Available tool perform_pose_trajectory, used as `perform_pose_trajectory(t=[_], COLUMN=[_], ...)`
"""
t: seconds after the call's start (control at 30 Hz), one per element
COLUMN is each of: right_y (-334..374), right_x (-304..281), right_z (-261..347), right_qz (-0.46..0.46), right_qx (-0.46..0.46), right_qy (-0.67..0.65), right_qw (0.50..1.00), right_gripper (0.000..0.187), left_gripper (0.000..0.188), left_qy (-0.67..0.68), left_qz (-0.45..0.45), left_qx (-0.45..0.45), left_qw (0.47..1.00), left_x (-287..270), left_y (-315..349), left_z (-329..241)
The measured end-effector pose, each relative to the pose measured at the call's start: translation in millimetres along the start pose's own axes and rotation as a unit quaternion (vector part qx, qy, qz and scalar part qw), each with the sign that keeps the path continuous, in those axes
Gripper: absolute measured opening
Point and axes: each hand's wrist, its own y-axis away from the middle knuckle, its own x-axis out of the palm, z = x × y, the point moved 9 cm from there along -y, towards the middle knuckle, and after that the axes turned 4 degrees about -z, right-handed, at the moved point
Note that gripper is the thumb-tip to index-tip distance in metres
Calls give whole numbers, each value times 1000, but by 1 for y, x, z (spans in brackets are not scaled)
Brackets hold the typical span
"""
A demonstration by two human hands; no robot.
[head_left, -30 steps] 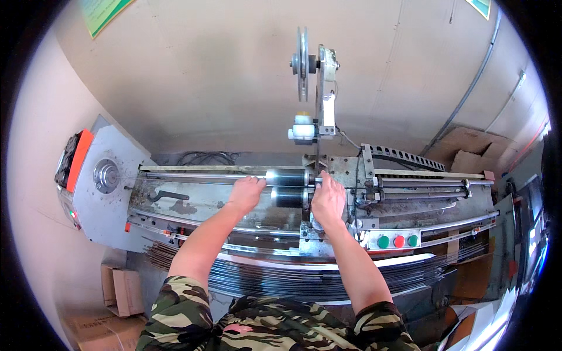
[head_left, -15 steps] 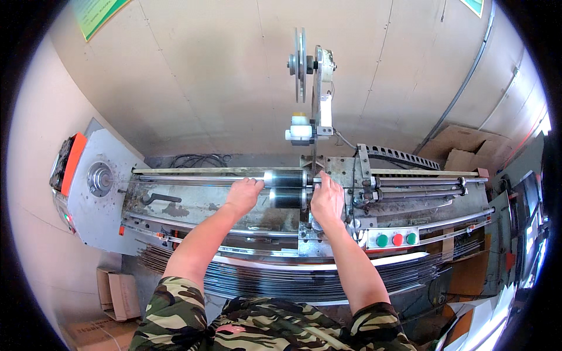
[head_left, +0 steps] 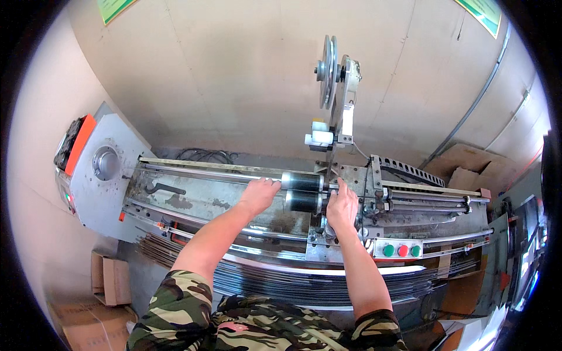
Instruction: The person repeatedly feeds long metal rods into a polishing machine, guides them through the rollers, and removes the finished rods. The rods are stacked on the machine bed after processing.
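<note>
Grey metal fills the middle of your view: the long machine (head_left: 205, 190) now slants down toward the right, its left end higher than half a second ago and its right end lower. The bundle of dark rods (head_left: 281, 286) along its near side tips the same way, and the pulley wheels (head_left: 328, 71) have swung rightward and lean over. Since everything turns together, your head has probably rolled while the machine stays put. Your left grip (head_left: 257, 196) lies just beside the left end of the pair of dark rollers (head_left: 304, 202), fingers curled in; your right grip (head_left: 342, 209) is at their right end, fingers bent forward. You have the rollers between your hands, on the near side of the pulley wheels, and both hands keep their places against them, so the work appears to be at the same stage. Whether either grip is closed on something cannot be told, as the fingers cover that spot. Smallest, the three round buttons (head_left: 403, 251), one red between two green, sit apart from your right grip, untouched.
</note>
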Motion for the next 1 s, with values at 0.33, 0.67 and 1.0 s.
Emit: perform_pose_trajectory(t=[0.33, 0.67, 1.0], right_y=[0, -2, -6], right_x=[0, -4, -15], right_z=[-4, -15, -37], right_qz=[-19, -36, -32], right_qx=[-16, -25, -7], right_qy=[3, 6, 1], right_qw=[1000, 999, 999], right_gripper=[43, 44, 44], left_gripper=[17, 20, 21], left_qy=[10, 16, 25], left_qz=[-5, 14, 18], left_qx=[3, 1, 14], left_qw=[1000, 1000, 999], left_x=[1, 4, 5], left_y=[-3, -8, -20], left_z=[-3, -11, -31])
